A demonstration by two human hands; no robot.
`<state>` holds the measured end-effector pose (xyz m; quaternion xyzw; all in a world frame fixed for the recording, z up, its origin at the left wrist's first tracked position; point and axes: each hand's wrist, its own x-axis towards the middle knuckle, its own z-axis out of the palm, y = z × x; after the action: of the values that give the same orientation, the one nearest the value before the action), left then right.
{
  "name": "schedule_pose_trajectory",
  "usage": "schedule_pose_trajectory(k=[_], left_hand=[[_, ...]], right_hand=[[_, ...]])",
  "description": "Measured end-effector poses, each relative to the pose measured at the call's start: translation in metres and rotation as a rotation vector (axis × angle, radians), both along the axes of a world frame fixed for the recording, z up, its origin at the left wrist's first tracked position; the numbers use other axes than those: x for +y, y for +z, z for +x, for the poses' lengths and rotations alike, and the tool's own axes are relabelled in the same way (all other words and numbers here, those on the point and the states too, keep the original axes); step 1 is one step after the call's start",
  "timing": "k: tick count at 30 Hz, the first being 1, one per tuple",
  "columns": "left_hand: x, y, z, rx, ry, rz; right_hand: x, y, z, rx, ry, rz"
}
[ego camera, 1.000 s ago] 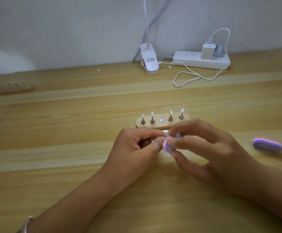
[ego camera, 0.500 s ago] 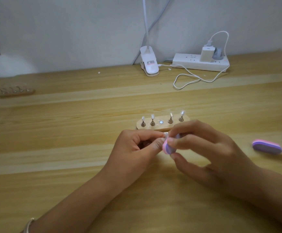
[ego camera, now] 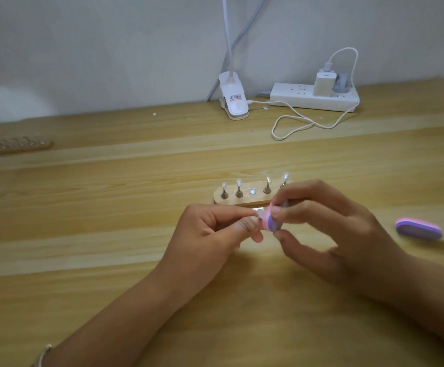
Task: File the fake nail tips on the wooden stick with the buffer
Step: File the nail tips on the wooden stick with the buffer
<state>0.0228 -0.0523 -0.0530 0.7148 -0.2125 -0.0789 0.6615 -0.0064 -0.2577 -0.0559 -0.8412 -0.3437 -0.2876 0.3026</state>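
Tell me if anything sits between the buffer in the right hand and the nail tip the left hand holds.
Nothing visible does. The buffer, pinched by the right hand, appears to meet the nail tip in the left hand directly.

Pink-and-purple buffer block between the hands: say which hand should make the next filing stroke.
Likely right: the right hand pinches the pink-and-purple buffer block against the clear nail tip that the left hand holds.
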Motion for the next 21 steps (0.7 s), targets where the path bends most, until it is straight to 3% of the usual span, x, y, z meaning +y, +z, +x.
schedule_pose_trajectory(k=[12, 17, 21], left_hand=[[0.0015, 0.0008, -0.0001, 0.014, -0.063, 0.016], [0.0029, 0.0010, -0.0010, -0.015, -0.092, 0.019], [0.0038, 0.0023, -0.0011, -0.003, -0.080, 0.016]], right_hand=[[-0.0049, 0.0022, 0.0020, -0.006, -0.024, 0.030], [-0.0020, 0.0006, -0.0004, -0.101, -0.006, -0.090], [-0.0050, 0.0019, 0.0015, -0.058, -0.027, -0.016]])
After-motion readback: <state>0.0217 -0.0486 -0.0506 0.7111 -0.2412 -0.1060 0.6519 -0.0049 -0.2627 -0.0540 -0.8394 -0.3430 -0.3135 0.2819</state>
